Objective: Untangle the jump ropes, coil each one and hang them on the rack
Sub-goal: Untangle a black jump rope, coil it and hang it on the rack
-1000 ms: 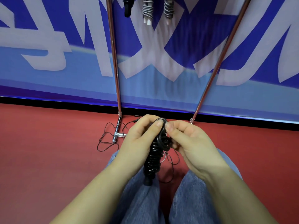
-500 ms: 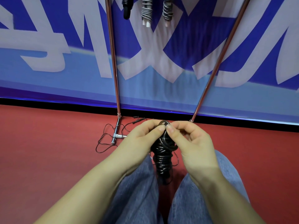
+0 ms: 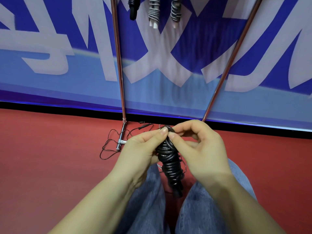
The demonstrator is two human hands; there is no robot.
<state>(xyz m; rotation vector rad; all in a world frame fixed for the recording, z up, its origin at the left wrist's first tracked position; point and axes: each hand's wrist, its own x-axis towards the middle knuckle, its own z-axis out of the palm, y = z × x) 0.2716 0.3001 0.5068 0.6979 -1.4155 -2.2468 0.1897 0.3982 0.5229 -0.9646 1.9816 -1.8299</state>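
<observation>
Nearest the camera were the person's jeans-clad knees, with a strip of red floor showing between them. Above the knees both hands held a black jump rope, wound into a tight upright bundle whose lower end hung down between the legs. The left hand curled round the bundle's left side, its thumb and forefinger pinching the small loop at the top. The right hand met it there — fingers bent, the tips pinching the same loop from the right, so the two thumbs nearly touched.

Farther off on the floor, to the left of the hands, a thin dark rope lay in loose, tangled loops around the foot of the rack, one slim handle end lying near the wall.

The rack's two metal poles rose against a blue and white banner — the left pole upright, the right one slanting. At the very top, between the poles, three coiled ropes hung side by side: a black one and two grey ones, their tops cut off by the frame.
</observation>
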